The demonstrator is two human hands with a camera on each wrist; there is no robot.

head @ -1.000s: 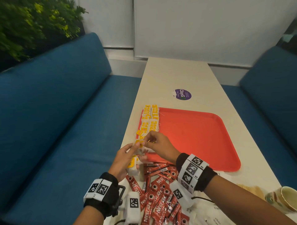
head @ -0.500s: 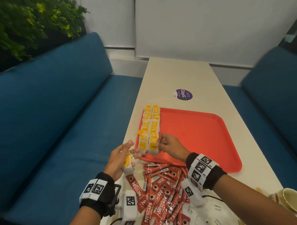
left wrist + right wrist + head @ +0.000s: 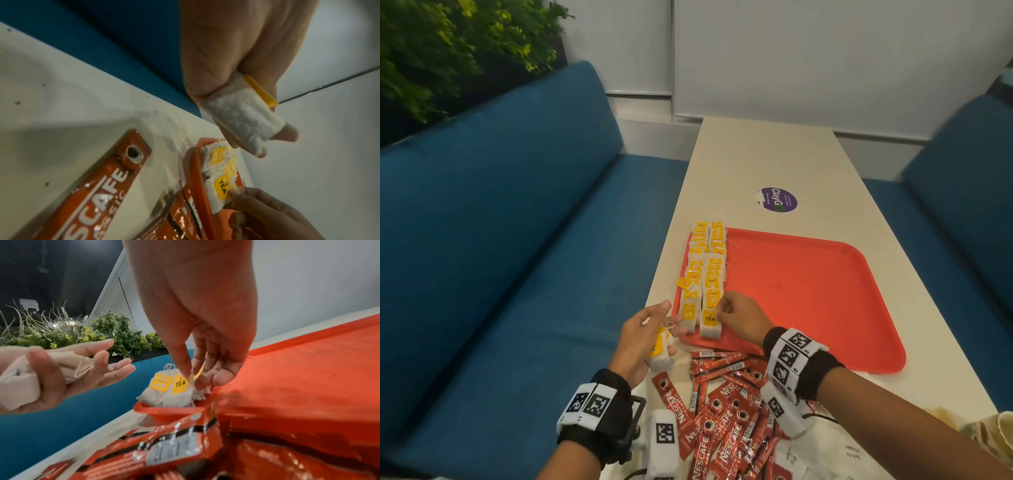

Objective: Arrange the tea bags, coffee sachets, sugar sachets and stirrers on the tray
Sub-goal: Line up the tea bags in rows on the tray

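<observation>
Tea bags (image 3: 705, 270) fill two rows along the left edge of a red tray (image 3: 808, 291) at frame centre. The right hand (image 3: 743, 318) pinches the nearest bag (image 3: 710, 323), apparently by its yellow tag. Lower left, the left hand (image 3: 640, 339) clasps spare tea bags (image 3: 661, 353), fingers extended. Coffee sachets (image 3: 722, 411) lie heaped on the surface (image 3: 774, 164) below.

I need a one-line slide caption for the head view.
Right hand places a tea bag on the red tray.
</observation>
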